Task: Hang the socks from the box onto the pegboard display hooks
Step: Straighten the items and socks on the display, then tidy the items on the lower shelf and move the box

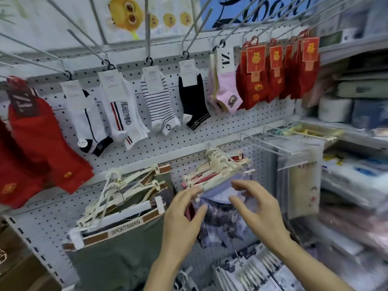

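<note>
A blue script sign (pixel 260 11) hangs high; shelves (pixel 357 85) of folded packaged goods line the right.

The pegboard (pixel 189 139) carries a row of socks (pixel 159 99) along its upper part, each pair hanging from a hook (pixel 149 59) that juts forward from the board. Below that row, on the pegboard's lower part, a bunch of hangers with underwear (pixel 117 232) hangs to the left, and a second bunch of hangers (pixel 218 169) hangs just right of it. The left hand (pixel 180 219) and right hand (pixel 260 211) are in front of this second bunch (fingers spread, the left fingertips touching it). Right of the pegboard stand shelves (pixel 357 143) stacked with packages.
</note>
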Action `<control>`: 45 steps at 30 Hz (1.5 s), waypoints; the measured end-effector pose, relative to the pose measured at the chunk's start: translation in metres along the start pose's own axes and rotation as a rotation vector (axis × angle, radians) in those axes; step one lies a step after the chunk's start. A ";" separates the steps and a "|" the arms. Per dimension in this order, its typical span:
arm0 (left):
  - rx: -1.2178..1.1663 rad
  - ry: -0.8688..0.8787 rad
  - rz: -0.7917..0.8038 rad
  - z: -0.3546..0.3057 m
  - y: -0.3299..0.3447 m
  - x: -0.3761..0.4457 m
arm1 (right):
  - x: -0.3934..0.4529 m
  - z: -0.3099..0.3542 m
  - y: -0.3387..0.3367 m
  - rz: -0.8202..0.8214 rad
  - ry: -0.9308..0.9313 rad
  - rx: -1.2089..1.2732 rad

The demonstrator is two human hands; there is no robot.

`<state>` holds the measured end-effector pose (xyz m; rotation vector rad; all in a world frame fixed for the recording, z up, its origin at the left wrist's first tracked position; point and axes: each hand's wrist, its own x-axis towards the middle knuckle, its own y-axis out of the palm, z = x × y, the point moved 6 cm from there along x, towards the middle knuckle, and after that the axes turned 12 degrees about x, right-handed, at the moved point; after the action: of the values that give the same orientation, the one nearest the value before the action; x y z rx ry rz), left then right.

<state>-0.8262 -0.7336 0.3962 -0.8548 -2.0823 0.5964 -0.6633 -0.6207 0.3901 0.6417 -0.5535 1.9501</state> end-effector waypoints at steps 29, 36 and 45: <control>-0.179 0.065 0.982 -0.069 0.348 -0.273 | -0.404 -0.115 -0.227 -0.295 0.931 -0.481; -0.174 0.108 1.123 -0.142 0.441 -0.297 | -0.442 -0.131 -0.318 -0.372 1.037 -0.530; -0.159 0.182 1.220 -0.199 0.558 -0.256 | -0.426 -0.187 -0.415 -0.525 1.144 -0.540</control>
<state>-0.3422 -0.5298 0.0215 -2.1793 -1.2611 0.8992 -0.1620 -0.6099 0.0191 -0.6220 -0.1205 1.2758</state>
